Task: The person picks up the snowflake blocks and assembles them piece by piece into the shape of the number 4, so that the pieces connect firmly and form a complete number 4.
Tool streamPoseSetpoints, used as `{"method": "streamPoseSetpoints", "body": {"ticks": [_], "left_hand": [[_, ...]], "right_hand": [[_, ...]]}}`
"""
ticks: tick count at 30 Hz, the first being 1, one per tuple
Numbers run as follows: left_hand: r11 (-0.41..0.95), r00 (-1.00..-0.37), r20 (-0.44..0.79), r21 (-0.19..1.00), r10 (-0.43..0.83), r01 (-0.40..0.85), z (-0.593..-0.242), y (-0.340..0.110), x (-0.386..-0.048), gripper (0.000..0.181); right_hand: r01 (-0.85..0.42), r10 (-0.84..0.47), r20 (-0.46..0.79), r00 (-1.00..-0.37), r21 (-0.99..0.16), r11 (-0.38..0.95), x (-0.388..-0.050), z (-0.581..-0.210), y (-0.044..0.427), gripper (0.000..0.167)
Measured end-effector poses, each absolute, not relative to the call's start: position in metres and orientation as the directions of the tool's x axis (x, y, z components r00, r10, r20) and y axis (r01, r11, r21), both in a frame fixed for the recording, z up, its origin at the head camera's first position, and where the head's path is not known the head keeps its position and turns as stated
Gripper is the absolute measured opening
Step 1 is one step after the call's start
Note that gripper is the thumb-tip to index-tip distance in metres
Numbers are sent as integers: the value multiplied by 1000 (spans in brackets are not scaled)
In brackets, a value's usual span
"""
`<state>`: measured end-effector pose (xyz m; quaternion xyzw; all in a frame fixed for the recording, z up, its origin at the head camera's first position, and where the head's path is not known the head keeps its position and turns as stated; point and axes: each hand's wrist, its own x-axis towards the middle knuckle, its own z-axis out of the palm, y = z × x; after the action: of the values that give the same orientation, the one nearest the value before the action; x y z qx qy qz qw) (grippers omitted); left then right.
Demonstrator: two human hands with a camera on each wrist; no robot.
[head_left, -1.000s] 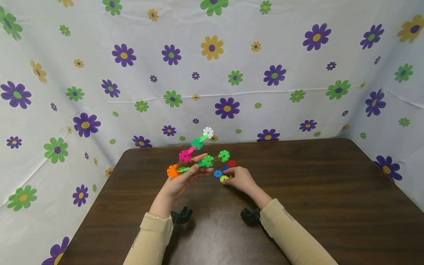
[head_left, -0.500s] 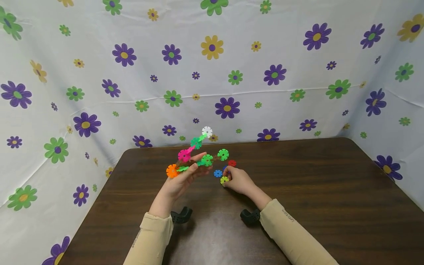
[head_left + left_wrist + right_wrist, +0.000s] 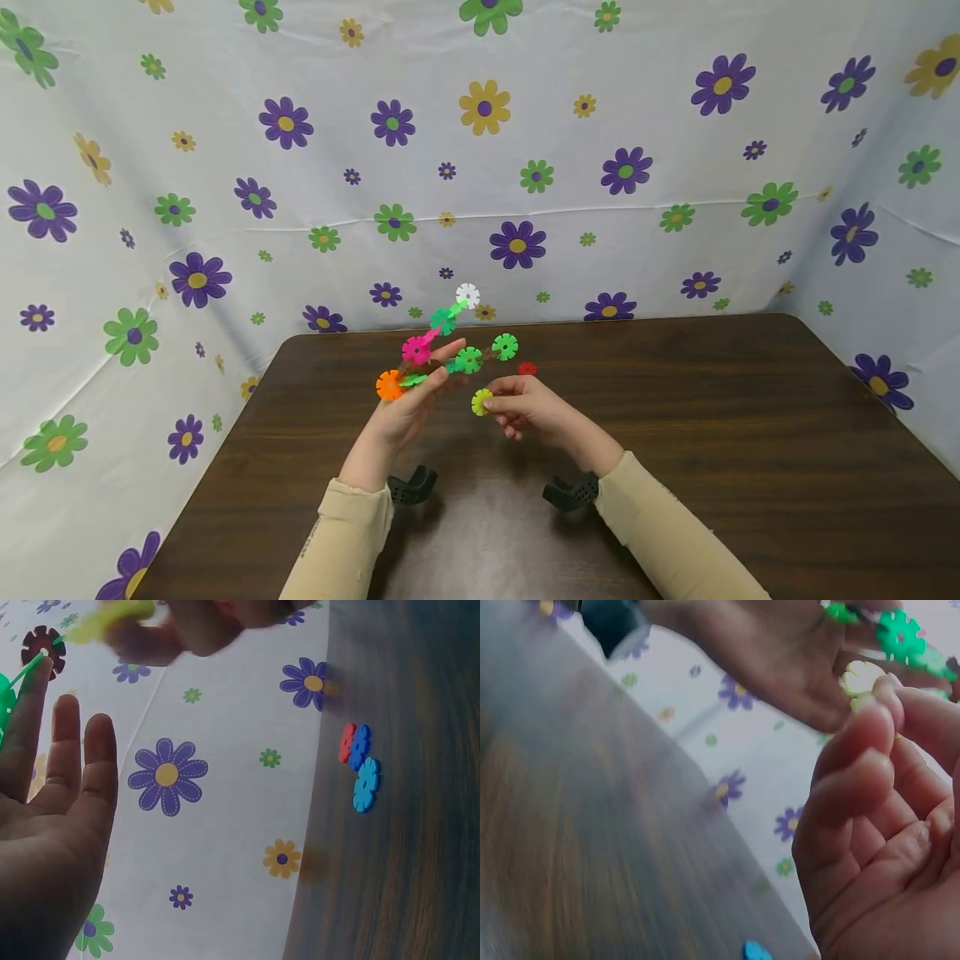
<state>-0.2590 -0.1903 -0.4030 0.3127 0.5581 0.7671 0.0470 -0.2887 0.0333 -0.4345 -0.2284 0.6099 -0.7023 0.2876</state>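
In the head view my left hand (image 3: 408, 417), palm turned up, holds a chain of snowflake-shaped interlocking discs (image 3: 417, 351) between thumb and fingers. The chain bends at an orange disc (image 3: 389, 385). One branch runs up through pink and green to a white disc (image 3: 468, 296); the other runs right to a green disc (image 3: 505, 347). My right hand (image 3: 536, 412) pinches a yellow interlocking disc (image 3: 481, 402) between thumb and forefinger, just right of the left hand and apart from the chain. The yellow disc blurs in the left wrist view.
On the dark wooden table (image 3: 712, 433) lies a red disc (image 3: 527, 368) behind the right hand. Blue disc (image 3: 360, 747) and light blue disc (image 3: 366, 784) lie beside it. Black wrist mounts (image 3: 412, 485) sit under both wrists. A flowered cloth (image 3: 570, 167) hangs behind.
My right hand has picked the yellow disc up off the table and brought it left toward the left hand. The left hand with the chain has barely moved.
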Motion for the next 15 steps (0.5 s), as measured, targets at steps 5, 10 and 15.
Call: {"method": "streamPoseSetpoints", "body": {"ticks": [5,10,15], "left_hand": [[-345,-781,434,891,449,297,-405,-189,-260,35],[-338,-764,432,894,479,293,-405,-187,-259,36],[-356,-758,427,894,494,272,-404,-182,-257,38]], "right_hand": [[240,-773,27,-634,-943,-230,-280,-428,30,12],[321,-799,76,-597,-890,-325,-278,-427,30,12],[348,-815,147,-561,-851,-393,-278,-427,32,15]]}}
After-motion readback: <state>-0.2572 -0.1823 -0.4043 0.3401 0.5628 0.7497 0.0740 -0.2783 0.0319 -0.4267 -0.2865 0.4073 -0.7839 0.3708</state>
